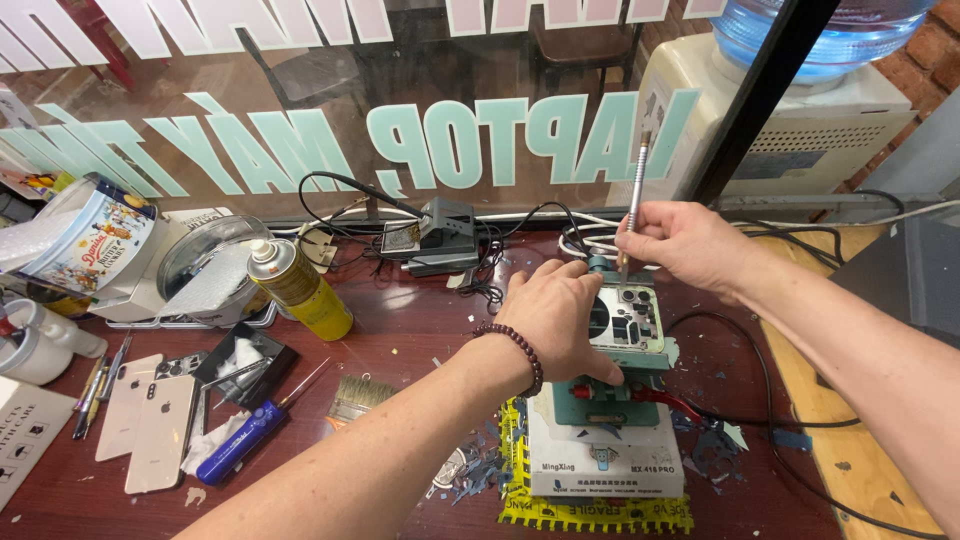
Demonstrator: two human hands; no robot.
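The left hand [556, 318] lies spread and pressed flat over a phone frame [632, 320] clamped in a green fixture [608, 398] on the reddish worktop [400, 330]. The right hand [684, 243] pinches a slim silver tool [635, 196], upright, its tip just at the frame's top edge. A yellow spray can [298, 288] stands well apart on the left.

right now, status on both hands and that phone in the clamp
Left hand pressing phone frame in clamp. Right hand gripping metal tool, tip at top edge. Cables close by.
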